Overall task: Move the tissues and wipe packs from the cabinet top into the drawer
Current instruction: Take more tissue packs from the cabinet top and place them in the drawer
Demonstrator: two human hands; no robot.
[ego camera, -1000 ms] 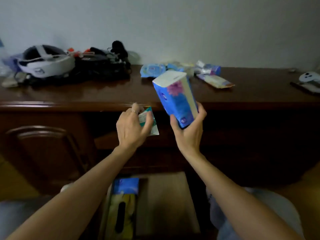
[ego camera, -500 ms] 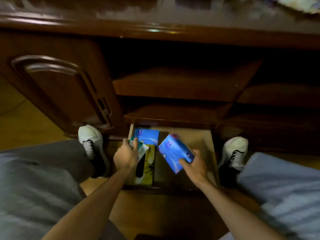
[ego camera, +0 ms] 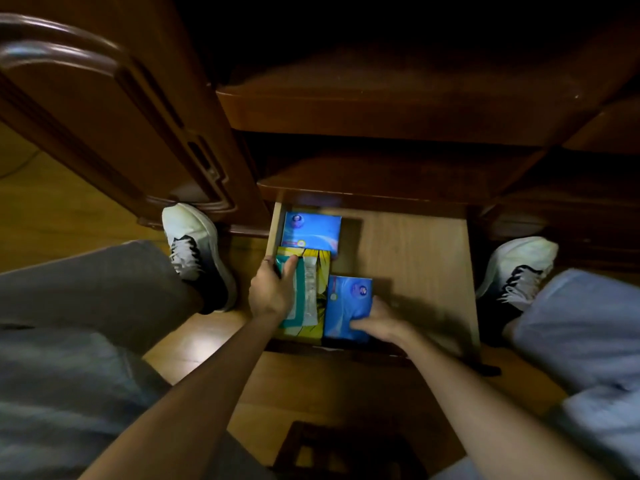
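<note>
The bottom drawer (ego camera: 415,258) is pulled out, its pale wooden floor showing. My left hand (ego camera: 272,289) grips a teal and white wipe pack (ego camera: 304,292) and holds it flat on a yellow box (ego camera: 320,261) at the drawer's left side. My right hand (ego camera: 377,322) holds a blue tissue pack (ego camera: 348,299), which lies flat at the drawer's front, just right of the yellow box. Another blue tissue pack (ego camera: 311,230) lies in the back left corner. The cabinet top is out of view.
Dark cabinet shelves (ego camera: 381,109) overhang the drawer's back. A cabinet door (ego camera: 104,109) stands to the left. My knees and white shoes (ego camera: 194,251) flank the drawer on the wooden floor. The drawer's right half shows bare wood.
The view dropped from the cabinet top to the drawer. Both hands came down with their packs: the blue tissue pack now lies flat inside, and the wipe pack rests on the yellow box.
</note>
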